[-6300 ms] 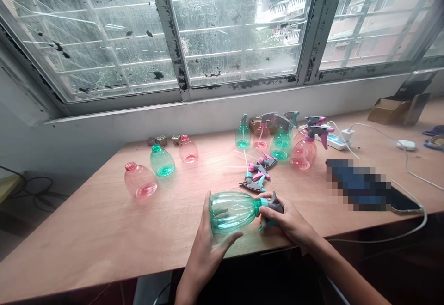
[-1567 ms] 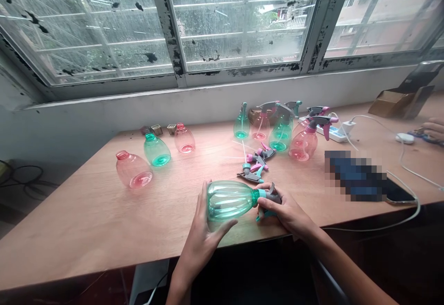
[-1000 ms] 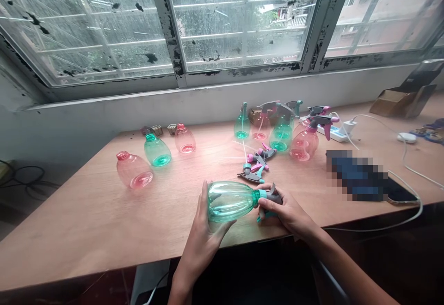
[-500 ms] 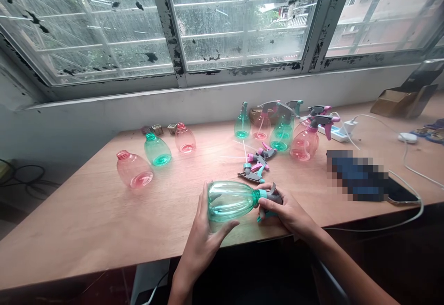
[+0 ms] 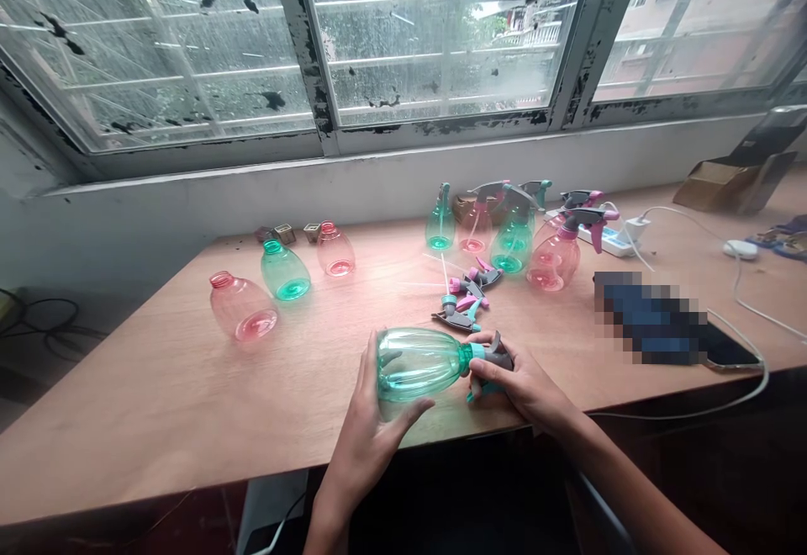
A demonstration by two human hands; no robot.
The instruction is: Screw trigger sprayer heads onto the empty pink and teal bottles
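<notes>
A clear green spray bottle [image 5: 419,363] lies sideways between my hands above the table's front edge, its neck toward the right. My left hand [image 5: 371,420] cups the bottle's base, thumb stretched along the near side. Fingers of my right hand [image 5: 514,378] wrap round the grey and teal spray head [image 5: 495,357] at the neck. Just beyond the bottle lie loose spray heads: a grey and teal one [image 5: 459,313] and pink and grey ones [image 5: 472,288]. On the left stand headless bottles, two pink [image 5: 243,309] and one green [image 5: 287,273].
Several bottles with spray heads, including a pink one [image 5: 555,261], stand at the back right. Beside them are a white power strip [image 5: 609,241] and a phone [image 5: 725,349] with a cable. A cardboard box [image 5: 719,185] sits far right. Small blocks [image 5: 284,235] lie near the wall.
</notes>
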